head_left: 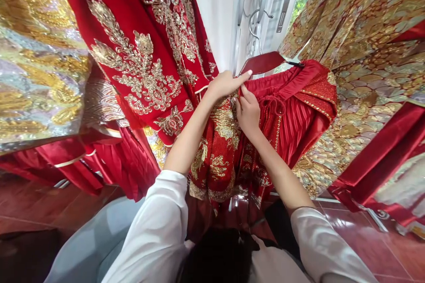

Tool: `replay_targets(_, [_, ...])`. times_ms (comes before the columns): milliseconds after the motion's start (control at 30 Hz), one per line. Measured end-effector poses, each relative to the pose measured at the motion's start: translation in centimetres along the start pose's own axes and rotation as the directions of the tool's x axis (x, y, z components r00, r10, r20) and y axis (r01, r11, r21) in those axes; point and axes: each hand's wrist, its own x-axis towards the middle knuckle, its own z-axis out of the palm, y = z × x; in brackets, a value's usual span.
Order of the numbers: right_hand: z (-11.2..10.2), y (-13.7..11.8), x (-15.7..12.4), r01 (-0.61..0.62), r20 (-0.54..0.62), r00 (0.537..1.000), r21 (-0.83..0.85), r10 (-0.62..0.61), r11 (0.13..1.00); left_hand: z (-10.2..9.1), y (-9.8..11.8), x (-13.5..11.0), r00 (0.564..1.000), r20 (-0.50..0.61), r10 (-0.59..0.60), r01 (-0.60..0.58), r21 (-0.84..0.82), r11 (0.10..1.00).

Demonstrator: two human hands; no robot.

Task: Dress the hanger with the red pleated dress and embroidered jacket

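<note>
A red pleated skirt with gold beading and a drawstring bow hangs from a dark red hanger with a metal hook. My left hand is at the left end of its waistband, thumb stretched along the hanger's lower edge, the other fingers closed and partly hidden. Just below it, my right hand grips the waistband edge, its fingers bent and pressed together. A red panel with gold embroidery hangs beneath both hands. Close to my left hand is a red jacket with gold sequin and bead motifs.
Gold brocade garments hang at the right, and a shiny gold and silver one at the left. Behind the hanger stands a white door frame with a metal latch plate. A grey chair is at lower left on red tiles.
</note>
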Motion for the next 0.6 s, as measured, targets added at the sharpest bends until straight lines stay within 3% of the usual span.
replay_targets(133, [-3.6, 1.8, 1.6, 0.103, 0.089, 0.991, -0.032, -0.100, 0.994, 0.9, 0.9, 1.6, 0.997, 0.075, -0.002, -0.010, 0.159, 0.987])
replay_targets(267, [-9.1, 6.4, 5.1, -0.001, -0.129, 0.991, -0.218, -0.027, 0.976, 0.2, 0.8, 1.1, 0.997, 0.069, -0.030, 0.017, 0.184, 0.983])
replay_targets(333, [-10.7, 8.6, 6.5, -0.041, -0.146, 0.989, -0.293, -0.002, 0.955, 0.2, 0.9, 0.7, 0.998, 0.041, -0.041, 0.034, 0.167, 0.985])
replay_targets(500, [-11.2, 10.7, 7.2, -0.008, 0.002, 1.000, -0.318, 0.009, 0.948, 0.6, 1.1, -0.1, 0.981, -0.190, -0.049, 0.081, 0.164, 0.983])
replay_targets(600, [-11.1, 10.3, 6.7, 0.004, 0.040, 0.999, -0.287, 0.008, 0.958, 0.1, 0.9, -0.1, 0.980, -0.195, -0.038, 0.080, 0.215, 0.973])
